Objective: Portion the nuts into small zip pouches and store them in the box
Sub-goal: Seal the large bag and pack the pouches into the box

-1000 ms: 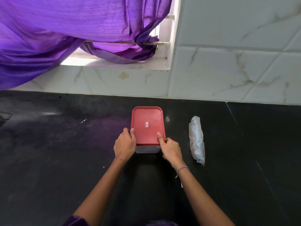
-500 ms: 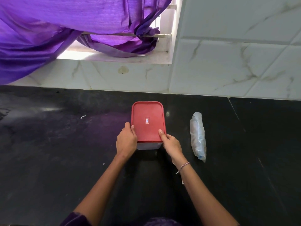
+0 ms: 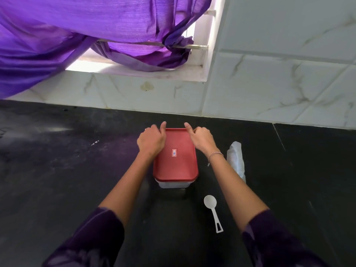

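Note:
A clear plastic box with a red lid (image 3: 176, 166) stands on the black counter (image 3: 57, 180) in the middle of the view. My left hand (image 3: 151, 140) lies over the lid's far left corner, thumb raised at the far edge and fingers curled down the side. My right hand (image 3: 201, 138) lies over the far right corner in the same way. A rolled bundle of clear plastic pouches (image 3: 236, 160) lies to the right of the box, partly behind my right forearm. What the box holds is hidden by the lid.
A white plastic spoon (image 3: 212, 211) lies on the counter in front of the box, to the right. A tiled wall (image 3: 269, 83) runs along the back. A purple curtain (image 3: 77, 35) hangs over the window sill at upper left.
Both hands have moved from the lid's near corners to its far corners. The view has tilted down, so the box sits nearer and the spoon has come into view.

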Demonstrator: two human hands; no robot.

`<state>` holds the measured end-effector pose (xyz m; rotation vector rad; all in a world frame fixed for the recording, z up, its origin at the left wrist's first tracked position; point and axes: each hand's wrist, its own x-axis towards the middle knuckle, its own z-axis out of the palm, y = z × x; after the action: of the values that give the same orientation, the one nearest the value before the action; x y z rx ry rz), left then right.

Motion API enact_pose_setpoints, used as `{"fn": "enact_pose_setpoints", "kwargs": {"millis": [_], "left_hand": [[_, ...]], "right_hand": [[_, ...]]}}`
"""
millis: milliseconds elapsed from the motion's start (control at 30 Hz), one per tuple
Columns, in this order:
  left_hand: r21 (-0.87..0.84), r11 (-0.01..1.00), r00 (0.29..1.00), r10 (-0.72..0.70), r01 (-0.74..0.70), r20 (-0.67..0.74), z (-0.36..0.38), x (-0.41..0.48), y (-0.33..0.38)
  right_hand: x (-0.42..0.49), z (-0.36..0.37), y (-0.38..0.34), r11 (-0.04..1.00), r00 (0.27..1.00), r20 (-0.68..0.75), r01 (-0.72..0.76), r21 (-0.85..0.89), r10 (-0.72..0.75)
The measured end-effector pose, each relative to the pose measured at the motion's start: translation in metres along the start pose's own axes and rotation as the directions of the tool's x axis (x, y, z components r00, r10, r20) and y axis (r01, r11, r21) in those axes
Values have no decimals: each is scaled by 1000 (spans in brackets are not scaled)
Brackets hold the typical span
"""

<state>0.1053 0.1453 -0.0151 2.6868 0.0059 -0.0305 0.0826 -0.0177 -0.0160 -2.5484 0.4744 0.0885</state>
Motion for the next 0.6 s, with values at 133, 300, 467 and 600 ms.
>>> {"fn": "enact_pose_setpoints", "kwargs": {"millis": [133, 300, 467, 600], "left_hand": [[35, 999, 998, -22, 20, 57, 18, 18, -1], [-8, 999, 999, 47, -47, 16, 30, 25, -9], [-17, 997, 997, 78, -78, 9, 34, 32, -13], [-6, 997, 996, 83, -83, 12, 30, 33, -12]], "right_hand": [[19, 20, -4, 993, 995, 24, -97, 69, 96], [24, 33, 5, 968, 993, 41, -119, 223, 112], [30, 39, 9, 946, 991, 38, -133, 295, 127], [28, 42, 6, 933, 984, 13, -170, 318, 175]]}}
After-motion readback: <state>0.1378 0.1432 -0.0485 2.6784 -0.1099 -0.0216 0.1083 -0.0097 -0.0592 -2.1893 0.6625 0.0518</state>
